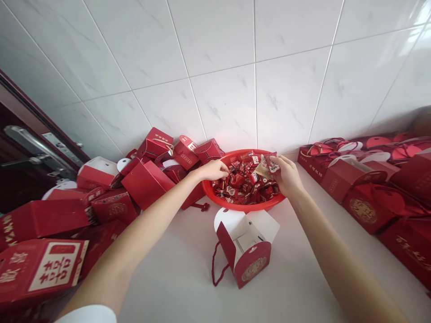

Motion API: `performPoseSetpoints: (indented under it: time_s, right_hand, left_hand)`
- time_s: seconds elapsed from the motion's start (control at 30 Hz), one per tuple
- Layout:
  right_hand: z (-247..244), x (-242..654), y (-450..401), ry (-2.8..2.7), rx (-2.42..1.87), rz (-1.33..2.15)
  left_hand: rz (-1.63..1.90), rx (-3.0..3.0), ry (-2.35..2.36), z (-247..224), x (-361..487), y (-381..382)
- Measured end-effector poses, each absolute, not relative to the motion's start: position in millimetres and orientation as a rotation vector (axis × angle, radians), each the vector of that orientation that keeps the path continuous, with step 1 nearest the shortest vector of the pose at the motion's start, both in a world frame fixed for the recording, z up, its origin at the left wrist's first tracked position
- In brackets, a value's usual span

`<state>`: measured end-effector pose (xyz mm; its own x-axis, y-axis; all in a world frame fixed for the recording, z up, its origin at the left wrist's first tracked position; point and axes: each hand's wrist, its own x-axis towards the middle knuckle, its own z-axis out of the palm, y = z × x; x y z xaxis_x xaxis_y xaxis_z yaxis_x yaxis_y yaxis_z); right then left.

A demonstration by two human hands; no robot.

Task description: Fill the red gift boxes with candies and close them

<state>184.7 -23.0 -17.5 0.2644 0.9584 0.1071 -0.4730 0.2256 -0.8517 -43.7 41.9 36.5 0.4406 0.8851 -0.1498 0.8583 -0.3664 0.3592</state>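
Observation:
A red plastic basket (249,207) holds many wrapped candies (240,181). My left hand (215,170) is at the basket's left side, fingers bent together over the candies; what it grips, if anything, is too small to name. At the right side, my right hand (284,172) is closed on wrapped candies (267,167), one beige and one red and white, just above the pile. In front of the basket stands an open red box (252,264) with white inner flaps and a dark red cord (213,267) hanging on its left. No candy shows inside it.
A jumbled pile of red boxes (148,184) lies at the left. Rows of red boxes (363,206) stand along the right side of the white tabletop (182,278). Behind is a tiled wall (222,103); a door handle (30,139) shows at the far left.

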Motion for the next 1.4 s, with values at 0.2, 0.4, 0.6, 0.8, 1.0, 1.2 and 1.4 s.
performPoseSetpoints:
  time_s: [0.2, 0.4, 0.6, 0.8, 1.0, 1.2, 1.4]
  right_hand:
    - [-17.3, 184.7, -22.1, -0.759, -0.797, 1.133]
    - [-16.7, 184.6, -22.4, -0.784, -0.807, 1.118]
    - [-17.3, 185.3, -21.8, -0.797, -0.810, 1.114]
    - [-17.5, 185.2, -21.2, -0.781, -0.818, 1.109]
    - [-16.8, 184.8, -23.0, -0.767, -0.792, 1.129]
    - [-17.2, 184.1, -24.1, -0.791, -0.799, 1.107]
    - [-11.8, 184.3, -36.1, -0.823, -0.712, 1.131]
  left_hand:
    - [-0.120, 2.370, 1.539, 27.6, -59.0, 44.8]
    - [-0.184, 2.530, 1.586, 11.7, -52.4, 41.3]
    - [-0.167, 2.567, 1.567, 7.9, -45.9, 41.4]
    - [0.057, 2.489, 1.512, 13.2, -55.2, 39.3]
    - [0.587, 2.080, 1.313, 10.5, -58.2, 21.3]
    - [0.756, 1.822, 1.121, 12.5, -48.3, -16.1]
    - [0.688, 1.974, 0.939, 21.5, -43.0, -59.3]
